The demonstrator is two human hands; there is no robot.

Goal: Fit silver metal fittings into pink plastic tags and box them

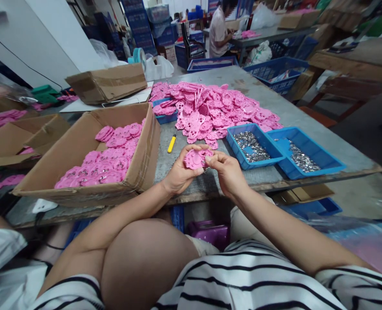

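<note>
My left hand (180, 172) is closed around the edge of a pink plastic piece (195, 159), held just above the table's near edge. At the piece's right side, my right hand (228, 172) pinches with thumb and forefinger; whether a small part sits between those fingertips is hidden. Beyond my hands lies a large heap of similar pink pieces (210, 107). Two blue trays stand to the right: the nearer tray (265, 162) and the farther-right tray (326, 168) both contain small shiny metal parts (249, 144).
Left of my hands stands an open cardboard box (142, 168) with rows of pink pieces inside. A yellow-handled screwdriver (171, 144) lies between box and heap. Behind the box is another carton (110, 84). A person (218, 32) sits at a far table.
</note>
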